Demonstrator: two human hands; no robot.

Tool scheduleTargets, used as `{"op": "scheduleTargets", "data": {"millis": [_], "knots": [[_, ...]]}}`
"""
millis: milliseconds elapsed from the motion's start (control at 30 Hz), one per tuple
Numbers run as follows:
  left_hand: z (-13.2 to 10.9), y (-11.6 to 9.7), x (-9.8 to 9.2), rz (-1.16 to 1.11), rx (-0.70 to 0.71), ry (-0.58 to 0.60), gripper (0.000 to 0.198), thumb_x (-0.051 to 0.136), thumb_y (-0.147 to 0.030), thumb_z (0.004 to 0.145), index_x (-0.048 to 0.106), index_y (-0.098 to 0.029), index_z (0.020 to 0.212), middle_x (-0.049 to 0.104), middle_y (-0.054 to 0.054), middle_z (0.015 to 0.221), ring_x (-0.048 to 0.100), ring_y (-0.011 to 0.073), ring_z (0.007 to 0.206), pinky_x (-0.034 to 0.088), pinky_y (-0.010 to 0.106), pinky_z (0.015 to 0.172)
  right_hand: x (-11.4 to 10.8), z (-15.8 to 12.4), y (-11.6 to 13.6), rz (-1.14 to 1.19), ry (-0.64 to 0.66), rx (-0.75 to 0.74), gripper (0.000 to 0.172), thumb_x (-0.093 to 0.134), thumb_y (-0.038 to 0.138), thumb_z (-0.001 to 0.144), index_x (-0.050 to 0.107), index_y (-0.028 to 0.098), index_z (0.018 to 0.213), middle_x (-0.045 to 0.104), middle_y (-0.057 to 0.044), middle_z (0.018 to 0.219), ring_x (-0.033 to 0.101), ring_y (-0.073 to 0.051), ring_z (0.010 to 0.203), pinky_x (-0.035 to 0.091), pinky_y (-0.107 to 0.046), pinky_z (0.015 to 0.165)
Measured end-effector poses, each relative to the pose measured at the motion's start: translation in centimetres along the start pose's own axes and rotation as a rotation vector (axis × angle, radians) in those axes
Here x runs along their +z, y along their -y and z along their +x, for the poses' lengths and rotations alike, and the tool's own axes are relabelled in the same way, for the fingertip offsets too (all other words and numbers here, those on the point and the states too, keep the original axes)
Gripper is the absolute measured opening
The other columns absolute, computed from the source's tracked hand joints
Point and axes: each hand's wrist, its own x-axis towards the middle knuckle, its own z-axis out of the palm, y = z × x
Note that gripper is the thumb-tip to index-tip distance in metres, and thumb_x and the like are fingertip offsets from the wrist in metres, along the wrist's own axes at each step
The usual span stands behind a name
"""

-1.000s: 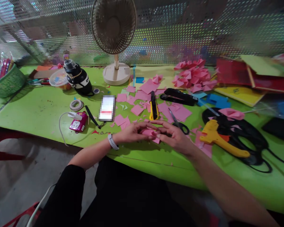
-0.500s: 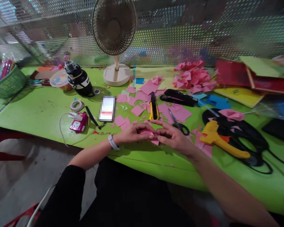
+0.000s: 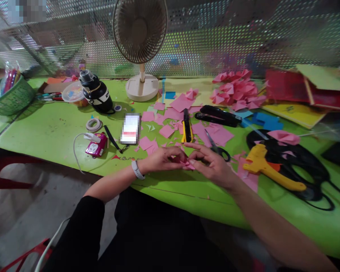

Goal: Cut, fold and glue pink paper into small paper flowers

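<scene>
Green counter (image 3: 170, 193) below, folded pink paper (image 3: 190, 166) sits between left hand (image 3: 167, 158) and right hand (image 3: 212, 165), each grip pinched closed on it.

The held paper (image 3: 190, 165) and the heaped pink paper (image 3: 238, 92) look matt. The table (image 3: 164, 189) is smooth and glossy, the mesh (image 3: 204, 49) shiny perforated metal, the glue gun (image 3: 256, 159) smooth plastic, the stapler (image 3: 219, 116) glossy, the sleeve (image 3: 79, 230) matt cloth.

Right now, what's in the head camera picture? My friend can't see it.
Left grip and right grip, both bare hands, hold a small pink paper at a green table. Beyond lie a yellow cutter, scissors and a heap of folded pink papers; a fan stands farther back.
</scene>
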Motion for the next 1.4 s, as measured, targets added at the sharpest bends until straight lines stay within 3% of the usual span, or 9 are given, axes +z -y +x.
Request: {"op": "scheduleTargets", "data": {"millis": [267, 433, 633, 733, 833, 1000, 1100, 1200, 1400], "knots": [[0.3, -0.2, -0.3, -0.063, 0.099, -0.032, 0.026, 0.079, -0.036, 0.083, 0.066, -0.015, 0.075, 0.072, 0.008, 0.092, 0.068, 0.0193, 0.104, 0.052, 0.041, 0.1, 0.3, -0.4, -0.1, -0.175, -0.104, -0.095, 0.044, 0.061, 0.035, 0.097, 0.057, 0.028, 0.14, 0.075, -0.004, 0.094, 0.074, -0.022, 0.086, 0.06, -0.037, 0.083], [0.3, -0.3, -0.4, -0.036, 0.135, -0.008, 0.025, 0.075, -0.038, 0.087, 0.069, -0.014, 0.084, 0.071, 0.01, 0.098, 0.068, 0.0169, 0.096, 0.054, 0.037, 0.092, 0.2, -0.3, -0.3, -0.267, -0.08, -0.158, 0.044, 0.058, 0.033, 0.099, 0.056, 0.031, 0.142, 0.077, -0.005, 0.102, 0.074, -0.024, 0.094, 0.061, -0.041, 0.088], [0.2, -0.1, -0.3, 0.05, 0.146, -0.057, 0.025, 0.066, -0.039, 0.094, 0.067, -0.014, 0.091, 0.07, 0.01, 0.096, 0.067, 0.0162, 0.092, 0.055, 0.034, 0.086, 0.4, -0.3, 0.2, -0.315, -0.08, -0.189, 0.04, 0.053, 0.031, 0.1, 0.058, 0.028, 0.14, 0.067, -0.009, 0.138, 0.07, -0.027, 0.113, 0.056, -0.047, 0.103], [0.2, 0.0, -0.3, 0.081, 0.196, -0.093, 0.021, 0.064, -0.034, 0.096, 0.067, -0.014, 0.092, 0.071, 0.011, 0.098, 0.069, 0.0163, 0.095, 0.056, 0.034, 0.089, 0.4, -0.1, 0.3, -0.348, -0.112, -0.188, 0.039, 0.052, 0.032, 0.1, 0.06, 0.027, 0.138, 0.07, -0.01, 0.133, 0.07, -0.028, 0.114, 0.057, -0.047, 0.101], [0.3, 0.4, -0.3, 0.144, 0.251, -0.148, 0.017, 0.065, -0.032, 0.096, 0.069, -0.016, 0.095, 0.071, 0.013, 0.112, 0.069, 0.018, 0.107, 0.057, 0.037, 0.095, 0.3, 0.2, 0.3, -0.36, -0.142, -0.141, 0.045, 0.055, 0.034, 0.099, 0.055, 0.025, 0.143, 0.076, -0.01, 0.115, 0.073, -0.026, 0.1, 0.061, -0.044, 0.091], [0.3, 0.9, -0.2, 0.331, 0.376, -0.217, 0.018, 0.069, -0.033, 0.092, 0.071, -0.018, 0.102, 0.07, 0.013, 0.12, 0.07, 0.0203, 0.111, 0.06, 0.039, 0.093, 0.4, 0.4, 0.2, -0.198, -0.131, -0.083, 0.048, 0.059, 0.04, 0.098, 0.054, 0.026, 0.143, 0.076, -0.009, 0.11, 0.073, -0.024, 0.097, 0.062, -0.043, 0.088], [0.3, 0.3, -0.5, 0.231, 0.369, -0.329, 0.025, 0.069, -0.033, 0.093, 0.067, -0.019, 0.114, 0.07, 0.012, 0.121, 0.067, 0.0208, 0.118, 0.057, 0.042, 0.101, 0.1, 0.5, 0.0, -0.091, -0.186, -0.059, 0.049, 0.063, 0.044, 0.096, 0.056, 0.026, 0.141, 0.075, -0.008, 0.109, 0.073, -0.023, 0.099, 0.061, -0.041, 0.088], [0.4, -0.2, -0.9, -0.019, 0.234, -0.387, 0.025, 0.061, -0.033, 0.098, 0.064, -0.02, 0.119, 0.07, 0.011, 0.12, 0.068, 0.0176, 0.113, 0.058, 0.037, 0.098, -0.3, 0.7, -0.5, 0.031, -0.277, -0.03, 0.051, 0.067, 0.043, 0.093, 0.056, 0.028, 0.14, 0.075, -0.007, 0.106, 0.072, -0.022, 0.099, 0.061, -0.038, 0.087], [0.3, -0.1, -0.8, -0.298, 0.076, -0.208, 0.046, 0.075, -0.036, 0.088, 0.06, -0.021, 0.13, 0.071, 0.008, 0.112, 0.072, 0.0158, 0.1, 0.062, 0.027, 0.083, -0.6, 1.2, -1.4, 0.144, -0.32, -0.013, 0.044, 0.067, 0.044, 0.092, 0.056, 0.03, 0.132, 0.072, -0.003, 0.102, 0.071, -0.019, 0.093, 0.06, -0.037, 0.087]]}}
